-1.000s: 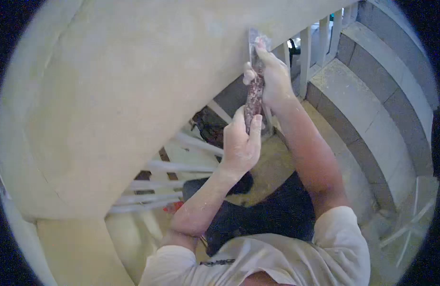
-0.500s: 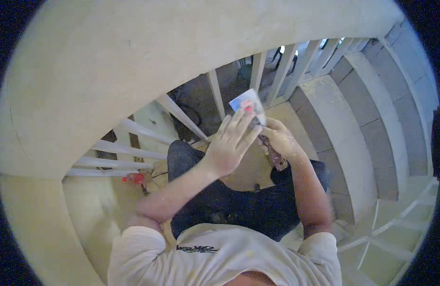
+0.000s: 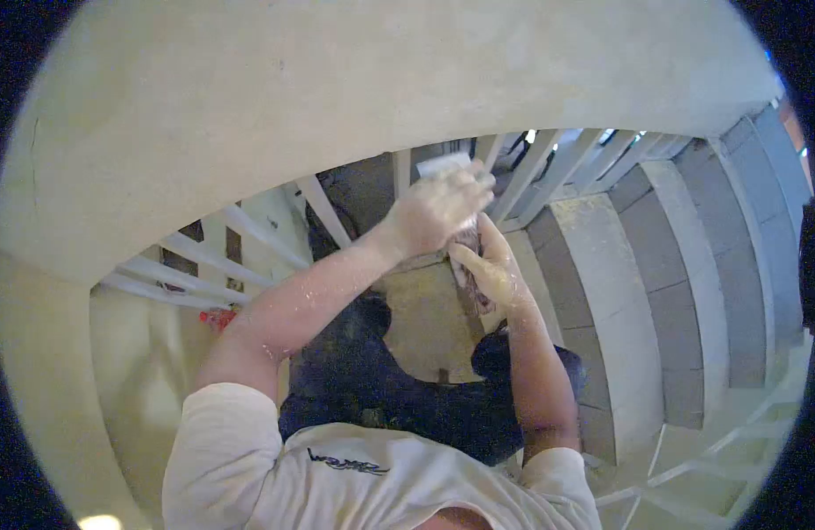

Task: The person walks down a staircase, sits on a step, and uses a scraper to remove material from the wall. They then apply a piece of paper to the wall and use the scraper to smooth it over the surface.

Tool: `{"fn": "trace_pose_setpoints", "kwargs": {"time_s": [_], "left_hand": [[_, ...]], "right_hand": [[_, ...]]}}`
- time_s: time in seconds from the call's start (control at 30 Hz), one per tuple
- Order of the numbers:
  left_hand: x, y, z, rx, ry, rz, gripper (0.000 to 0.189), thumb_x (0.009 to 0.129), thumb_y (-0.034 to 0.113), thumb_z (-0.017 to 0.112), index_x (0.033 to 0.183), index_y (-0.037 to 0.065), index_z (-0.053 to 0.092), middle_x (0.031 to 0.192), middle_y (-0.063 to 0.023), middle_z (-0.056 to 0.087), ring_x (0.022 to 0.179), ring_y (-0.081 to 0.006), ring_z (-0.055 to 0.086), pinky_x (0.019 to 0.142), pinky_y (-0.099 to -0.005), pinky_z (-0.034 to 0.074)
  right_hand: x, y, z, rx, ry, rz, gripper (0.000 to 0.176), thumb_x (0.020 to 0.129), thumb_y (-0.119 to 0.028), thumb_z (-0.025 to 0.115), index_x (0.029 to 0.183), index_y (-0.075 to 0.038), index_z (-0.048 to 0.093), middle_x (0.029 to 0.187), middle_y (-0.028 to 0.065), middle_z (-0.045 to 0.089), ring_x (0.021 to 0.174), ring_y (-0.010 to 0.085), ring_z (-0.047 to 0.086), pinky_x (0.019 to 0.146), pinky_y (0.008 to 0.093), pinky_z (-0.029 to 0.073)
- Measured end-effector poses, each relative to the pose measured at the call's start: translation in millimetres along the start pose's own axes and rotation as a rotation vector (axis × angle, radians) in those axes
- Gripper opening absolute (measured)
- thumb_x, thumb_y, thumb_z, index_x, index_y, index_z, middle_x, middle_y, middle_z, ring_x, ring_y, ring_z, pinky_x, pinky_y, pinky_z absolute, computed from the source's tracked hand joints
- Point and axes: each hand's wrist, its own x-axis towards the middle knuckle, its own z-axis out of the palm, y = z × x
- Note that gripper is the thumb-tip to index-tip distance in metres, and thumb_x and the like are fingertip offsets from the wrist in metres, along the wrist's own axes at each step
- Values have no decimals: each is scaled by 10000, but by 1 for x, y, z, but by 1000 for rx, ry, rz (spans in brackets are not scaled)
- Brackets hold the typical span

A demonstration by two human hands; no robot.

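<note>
Right in front of the railing [image 3: 324, 212], on the near side of its white bars, someone has a flat-bladed tool [image 3: 474, 287] in both hands' space, and it's all pretty snug. The right hand [image 3: 498, 272] is the one actually gripping, as far as I can make out: thumb and fingers wrapped around the grubby, dark reddish handle. Long axis runs from the pale blade [image 3: 441, 165], which sits closest to the railing, back toward the person's dark trousers [image 3: 363, 380], a bit slanted, with the handle's butt end poking out past the right palm on the railing's near side. The left hand [image 3: 438, 208] comes in from the other side and sits over the blade end, between railing and right hand, so it's the nearer one to the blade. Its fingers look bent and bunched together, but they're blurry, and honestly I can't tell whether they're clamped on the blade, wiping it or just above it. Blade edge pokes out past the knuckles; the stretch where blade meets handle is mostly covered. Down by the railing's left end there's a red thing [image 3: 216, 319], half hidden behind the left arm, no clue what it is.
</note>
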Motion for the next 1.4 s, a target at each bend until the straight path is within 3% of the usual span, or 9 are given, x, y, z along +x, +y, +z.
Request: {"fn": "trace_pose_setpoints", "kwargs": {"time_s": [0.17,0.27,0.33,0.53,0.7,0.8,1.0,1.23,1.4], "left_hand": [[-23,-33,-10,102,-7,-20,302,797,156,542,1068,62,638,1286,-91,561,1247,-282,483,1040,-417,376],[-23,-37,-4,63,44,-28,265,809,167,532,1023,79,660,1252,-68,591,1239,-267,495,1040,-405,376],[-22,-38,0,56,56,-24,255,816,173,526,1011,89,668,1233,-57,605,1229,-258,506,1041,-400,374],[-21,-42,4,159,68,-24,278,823,188,518,1048,146,677,1215,1,620,1198,-157,532,1038,-347,371],[-15,-51,-3,108,132,67,247,748,136,578,975,94,668,1181,-26,628,1165,-167,555,990,-341,419],[-20,-51,6,100,102,92,213,740,128,579,929,90,672,1149,-29,642,1147,-169,568,983,-335,423],[-18,-49,2,130,122,62,197,800,151,577,958,140,694,1124,13,662,1110,-147,594,931,-305,456],[-13,-53,-4,33,203,44,214,726,118,609,924,76,679,1111,-24,659,1117,-170,583,965,-325,432],[-10,-53,0,111,128,72,220,768,145,579,959,114,685,1125,-6,659,1127,-159,579,966,-322,428]], "right_hand": [[-5,17,21,202,-72,187,355,910,-182,591,1208,-15,495,758,37,600,544,77,509,495,253,412],[3,42,39,83,143,45,337,908,-188,603,1175,7,542,688,26,591,528,75,486,490,255,402],[9,60,50,-121,388,-231,309,901,-172,612,1132,30,577,645,26,572,523,67,473,487,254,399],[22,70,63,-133,472,-312,313,901,-169,608,1132,40,575,626,13,549,513,55,471,475,236,398],[24,71,71,19,414,-158,313,915,-189,586,1143,26,577,622,-7,547,518,53,479,476,233,404],[31,90,76,-4,487,-271,299,919,-187,580,1139,16,583,614,-13,536,519,46,480,472,232,401],[24,64,77,159,440,-160,334,939,-204,550,1173,34,569,652,-29,491,533,34,441,468,213,352],[25,63,78,51,456,-101,308,899,-177,605,1136,18,597,632,0,556,537,61,489,502,242,416],[31,79,73,-9,523,-215,305,916,-170,574,1137,40,588,637,-6,526,544,54,471,503,232,398]]}}
